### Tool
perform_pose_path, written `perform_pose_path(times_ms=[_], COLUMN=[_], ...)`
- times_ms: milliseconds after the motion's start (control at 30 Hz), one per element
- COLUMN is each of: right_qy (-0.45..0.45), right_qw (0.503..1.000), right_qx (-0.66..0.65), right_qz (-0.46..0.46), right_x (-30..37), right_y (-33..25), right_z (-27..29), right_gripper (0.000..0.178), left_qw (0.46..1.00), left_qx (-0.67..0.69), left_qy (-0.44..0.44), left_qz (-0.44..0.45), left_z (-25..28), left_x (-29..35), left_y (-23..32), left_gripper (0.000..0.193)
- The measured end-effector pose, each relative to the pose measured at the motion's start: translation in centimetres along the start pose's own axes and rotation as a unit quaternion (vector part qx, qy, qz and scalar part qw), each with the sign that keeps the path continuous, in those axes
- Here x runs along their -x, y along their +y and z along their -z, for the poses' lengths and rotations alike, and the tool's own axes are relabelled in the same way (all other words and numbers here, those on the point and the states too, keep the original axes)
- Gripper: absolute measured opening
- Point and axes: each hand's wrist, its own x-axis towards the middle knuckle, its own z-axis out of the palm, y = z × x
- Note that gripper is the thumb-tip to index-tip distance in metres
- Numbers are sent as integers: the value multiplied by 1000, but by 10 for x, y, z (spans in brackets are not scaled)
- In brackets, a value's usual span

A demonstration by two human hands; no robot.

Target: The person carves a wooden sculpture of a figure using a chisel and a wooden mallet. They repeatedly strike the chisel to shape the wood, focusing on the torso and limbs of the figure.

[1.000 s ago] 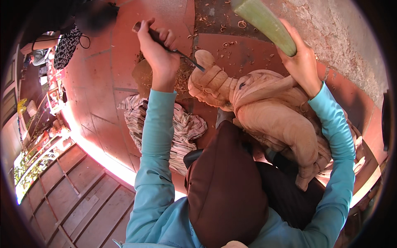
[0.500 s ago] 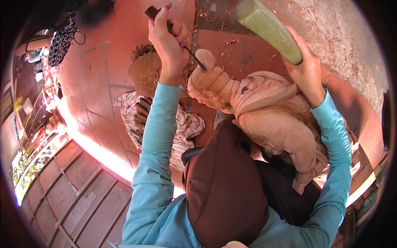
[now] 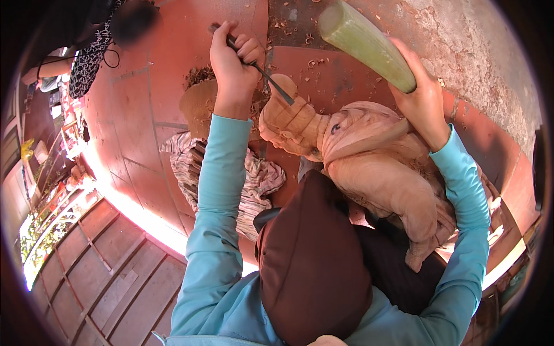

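The red tiled floor (image 3: 144, 115) took up most of what I could see, strewn with wood shavings (image 3: 314, 60) beyond the carving. The carved wooden figure (image 3: 369, 167), pale and rounded, lay across the person's lap, its ridged head end pointing away toward the shavings. Left of the carving, a striped cloth (image 3: 190, 167) was spread on the tiles, and beyond that sat a shallow basket (image 3: 196, 104) holding chips.

Above the carving's right side, the right hand (image 3: 424, 101) was wrapped firmly round the lower end of a thick green mallet (image 3: 366, 43), raised clear of the wood. Over the carving's head end, the left hand (image 3: 231, 55) was closed tight round the handle of a chisel (image 3: 271, 81), whose blade slanted down until its tip touched the ridged top.

To my eye, the cut wanted a steady low angle on the chisel, light measured taps, and the tip seated in the groove before each blow, lest it skid across the finished ridges.
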Motion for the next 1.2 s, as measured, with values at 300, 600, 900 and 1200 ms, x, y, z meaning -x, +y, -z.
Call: perform_pose_path(times_ms=[300,600,900,1200], right_qy=[5,0,49,-21], right_qw=[1000,1000,996,988], right_qx=[-2,4,13,-43], right_qz=[8,-4,-71,-149], right_x=[-1,-3,-6,-12], right_y=[2,2,18,32], right_z=[1,3,5,11], right_gripper=[58,58,57,64], left_qw=[961,959,985,650], left_qx=[-231,-245,4,-549], left_qy=[-34,-37,-49,-270], left_qz=[-149,-140,-164,-450], left_z=[-29,-24,-54,-57], left_x=[6,-5,27,62], left_y=[-18,-27,-17,-102], left_gripper=[21,17,32,37])
